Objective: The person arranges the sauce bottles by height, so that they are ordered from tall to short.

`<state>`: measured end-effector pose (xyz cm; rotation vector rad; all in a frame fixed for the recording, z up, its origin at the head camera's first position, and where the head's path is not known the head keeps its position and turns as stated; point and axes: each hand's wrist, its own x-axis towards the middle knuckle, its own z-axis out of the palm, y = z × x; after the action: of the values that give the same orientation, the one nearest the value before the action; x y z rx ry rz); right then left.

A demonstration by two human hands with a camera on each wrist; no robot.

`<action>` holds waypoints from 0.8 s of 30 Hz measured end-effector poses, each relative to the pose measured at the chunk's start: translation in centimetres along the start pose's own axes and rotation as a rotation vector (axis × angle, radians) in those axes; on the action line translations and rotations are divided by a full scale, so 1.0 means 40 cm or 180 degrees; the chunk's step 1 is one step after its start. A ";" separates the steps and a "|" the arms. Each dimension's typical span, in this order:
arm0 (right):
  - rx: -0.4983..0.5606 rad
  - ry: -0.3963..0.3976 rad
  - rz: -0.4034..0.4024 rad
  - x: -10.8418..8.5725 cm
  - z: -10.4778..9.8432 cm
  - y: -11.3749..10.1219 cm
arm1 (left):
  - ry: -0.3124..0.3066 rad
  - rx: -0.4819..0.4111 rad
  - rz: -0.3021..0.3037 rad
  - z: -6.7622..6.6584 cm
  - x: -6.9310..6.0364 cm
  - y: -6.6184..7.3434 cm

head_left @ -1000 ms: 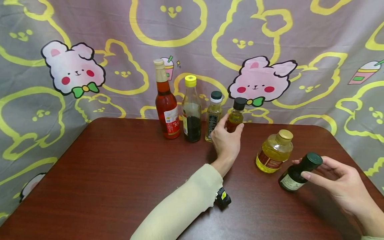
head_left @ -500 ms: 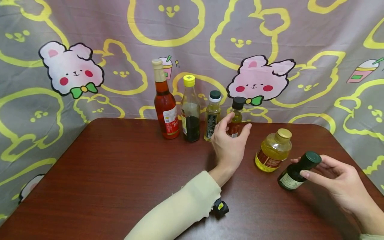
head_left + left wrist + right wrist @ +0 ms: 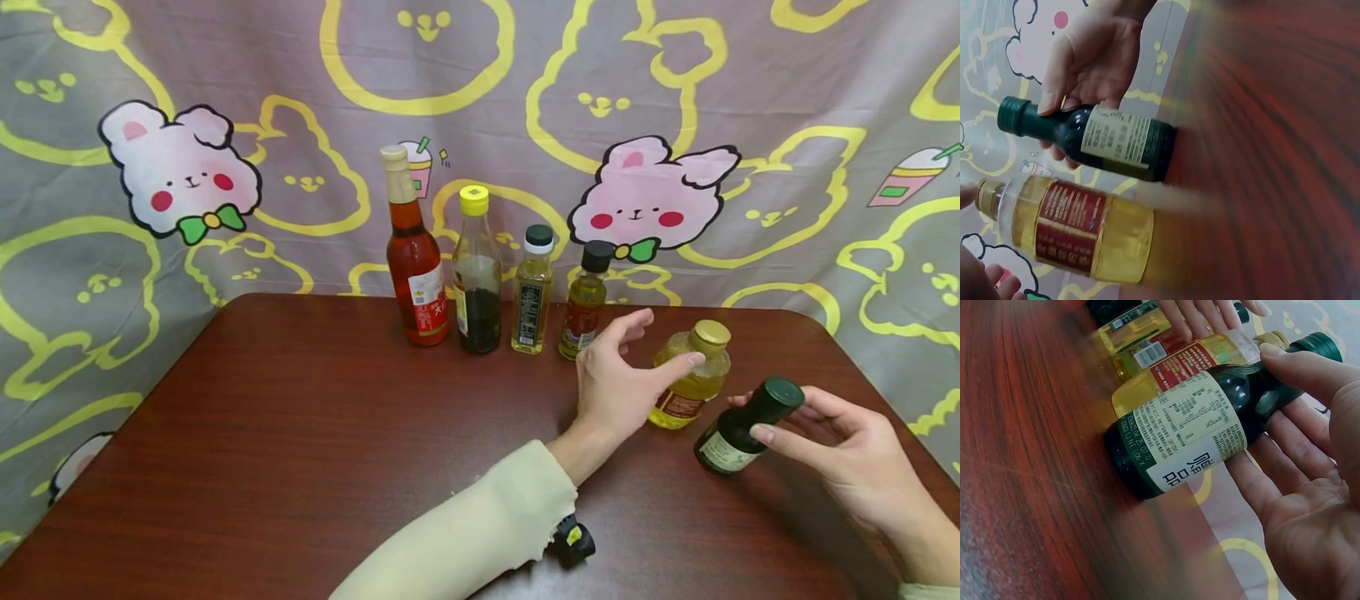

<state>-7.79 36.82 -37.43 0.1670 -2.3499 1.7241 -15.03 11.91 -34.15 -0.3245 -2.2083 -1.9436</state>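
Note:
My right hand [image 3: 862, 458] holds a dark green glass bottle [image 3: 738, 442] by its neck, thumb on the near side, fingers behind. The bottle has a green cap and a cream label, and it leans to the right with its base on or close to the table. Left of it stands a clear bottle of yellow oil [image 3: 678, 408] with a gold cap and a red label. My left hand [image 3: 618, 379] is spread in front of that oil bottle, thumb across its shoulder; whether they touch I cannot tell. In the left wrist view the oil bottle [image 3: 1091, 231] shows fully beside the green one.
Along the table's back edge stand a tall red bottle [image 3: 420, 283], a yellow-capped bottle of dark liquid [image 3: 478, 308], a square bottle of pale oil [image 3: 531, 308] and a small black-capped bottle [image 3: 587, 300]. A patterned cloth [image 3: 480, 83] hangs behind the brown table [image 3: 300, 467].
My left hand has let go of the small black-capped bottle at the back and moved right and nearer, to the gold-capped oil bottle. The right hand and green bottle stay about where they were.

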 end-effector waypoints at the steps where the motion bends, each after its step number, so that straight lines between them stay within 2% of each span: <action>1: 0.0023 -0.0007 -0.0004 0.000 0.000 0.000 | -0.0066 0.0018 -0.0054 0.005 -0.002 0.000; 5: 0.0051 -0.0014 -0.0012 -0.001 -0.002 0.001 | -0.0323 0.0105 -0.0226 0.022 -0.007 0.000; 11: -0.0232 -0.0024 -0.0037 0.001 -0.001 -0.002 | -0.0567 0.0174 -0.0414 0.029 -0.004 -0.015; 15: -0.0231 -0.0039 -0.0072 0.001 0.001 -0.004 | -0.0665 0.0238 -0.0452 0.030 0.001 -0.023; 18: -0.0043 -0.0081 -0.0104 0.001 0.003 -0.005 | -0.0701 0.0254 -0.0470 0.031 0.002 -0.026; 24: -0.0060 -0.0084 -0.0150 0.000 0.007 -0.006 | -0.0753 0.0389 -0.0500 0.033 0.002 -0.023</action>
<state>-7.76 36.49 -37.27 0.2413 -2.3605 1.6876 -15.37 13.10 -35.19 -0.3918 -2.5614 -1.9220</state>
